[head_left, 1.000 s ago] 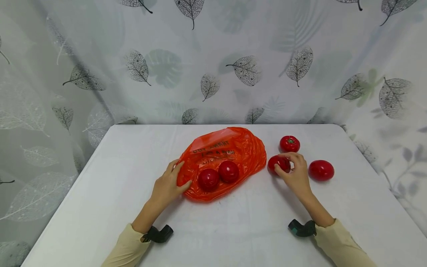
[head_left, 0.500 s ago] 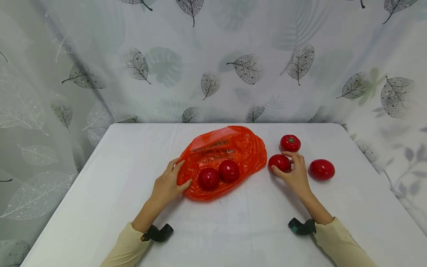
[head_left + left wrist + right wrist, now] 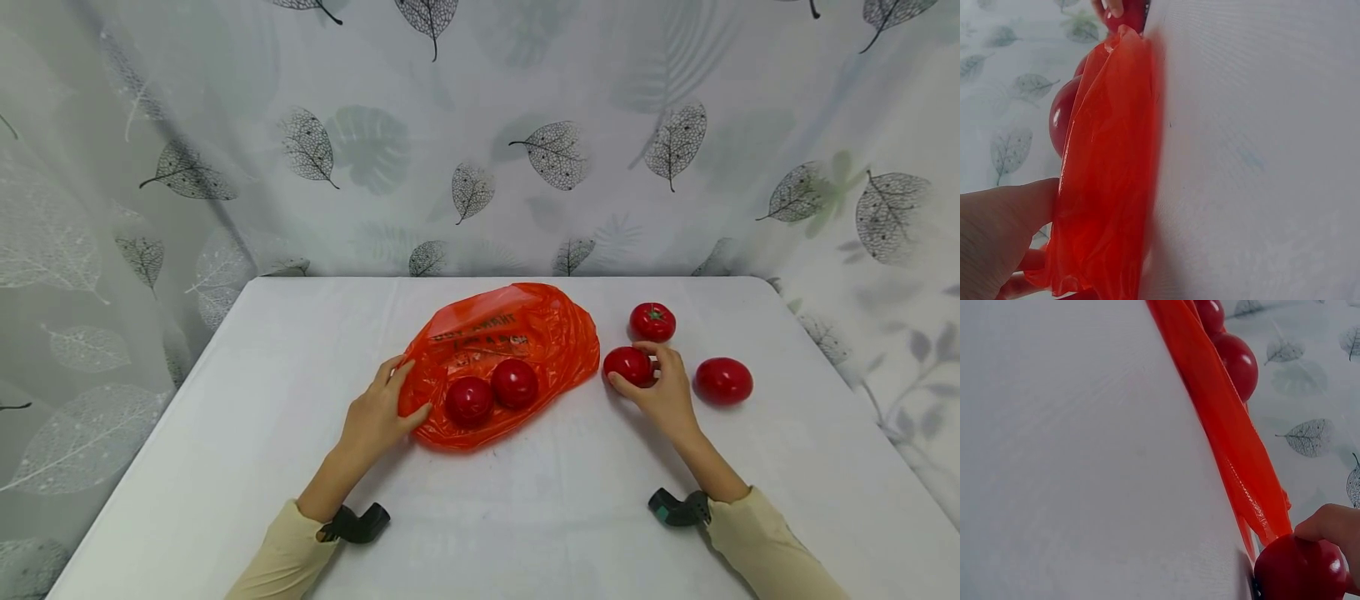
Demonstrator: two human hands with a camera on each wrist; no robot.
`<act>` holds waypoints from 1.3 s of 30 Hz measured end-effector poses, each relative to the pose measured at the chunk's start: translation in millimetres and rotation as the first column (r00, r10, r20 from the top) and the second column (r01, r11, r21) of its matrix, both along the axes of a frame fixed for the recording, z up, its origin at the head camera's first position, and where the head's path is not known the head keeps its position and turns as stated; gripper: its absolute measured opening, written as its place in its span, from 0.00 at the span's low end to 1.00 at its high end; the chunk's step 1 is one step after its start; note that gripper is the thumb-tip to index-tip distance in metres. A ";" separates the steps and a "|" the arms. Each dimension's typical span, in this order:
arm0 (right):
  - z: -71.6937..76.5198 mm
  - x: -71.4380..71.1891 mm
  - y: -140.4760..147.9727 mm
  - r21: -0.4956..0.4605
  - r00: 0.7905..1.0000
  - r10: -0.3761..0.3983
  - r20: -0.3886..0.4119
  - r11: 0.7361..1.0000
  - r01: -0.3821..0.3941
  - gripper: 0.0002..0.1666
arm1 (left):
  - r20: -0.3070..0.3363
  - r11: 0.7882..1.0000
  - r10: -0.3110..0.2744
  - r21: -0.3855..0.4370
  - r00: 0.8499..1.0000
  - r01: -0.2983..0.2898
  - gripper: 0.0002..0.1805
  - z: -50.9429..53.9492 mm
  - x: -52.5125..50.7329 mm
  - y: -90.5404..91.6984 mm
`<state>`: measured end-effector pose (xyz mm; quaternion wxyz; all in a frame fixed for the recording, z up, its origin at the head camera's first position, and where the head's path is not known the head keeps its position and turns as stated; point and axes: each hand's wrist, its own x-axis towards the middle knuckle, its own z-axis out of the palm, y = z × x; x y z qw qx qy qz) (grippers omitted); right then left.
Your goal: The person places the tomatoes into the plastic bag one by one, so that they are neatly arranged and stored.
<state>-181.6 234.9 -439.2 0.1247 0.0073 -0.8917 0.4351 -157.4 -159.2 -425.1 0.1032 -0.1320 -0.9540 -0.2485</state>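
My left hand (image 3: 377,417) grips the left edge of a red plastic bag (image 3: 558,329) with printed lettering, thumb and fingers at its rim. Two glossy red tomatoes (image 3: 469,402) sit against each other at the bag's near side. In the left wrist view, the bag's film (image 3: 1110,162) stands up in front of them. To the right of the bag, my right hand (image 3: 667,396) holds a third tomato (image 3: 627,366) between thumb and fingers. The right wrist view shows the thumb pressed on this tomato (image 3: 1300,569), close by the bag's edge; its underside is hidden.
A tomato with a green stem top (image 3: 652,322) stands behind the held one. Another smooth red tomato (image 3: 723,382) lies right of my right hand. Everything rests on a white-covered table (image 3: 525,517), with a leaf-patterned curtain (image 3: 480,133) behind it.
My right hand's fingers have settled closer around the tomato, the thumb shifting slightly left along its near side. The left hand and the bag stay where they were.
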 end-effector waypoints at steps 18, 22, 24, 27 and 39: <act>4.8 -6.1 -11.6 -0.089 0.995 -0.077 -0.056 0.993 0.072 0.35 | 0.013 1.000 0.014 -0.013 1.000 -0.014 0.39 2.3 -1.5 -2.1; 4.4 -9.1 -14.2 -0.106 0.993 -0.088 -0.078 0.991 0.079 0.35 | 0.008 1.000 0.010 -0.011 1.000 -0.010 0.39 2.4 -1.4 -1.9; 5.0 -10.4 -15.6 -0.115 0.991 -0.092 -0.093 0.990 0.081 0.35 | 0.006 1.000 0.008 -0.012 1.000 -0.008 0.38 1.9 -1.2 -1.9; 7.1 -11.9 -18.4 -0.132 0.989 -0.091 -0.119 0.988 0.075 0.36 | 0.008 1.000 0.010 -0.008 1.000 -0.010 0.38 1.5 -1.0 -2.0; 15.3 -15.9 -35.3 -0.165 0.985 -0.051 -0.163 0.986 0.024 0.35 | 0.018 1.000 0.011 0.002 1.000 -0.011 0.38 1.3 0.4 0.6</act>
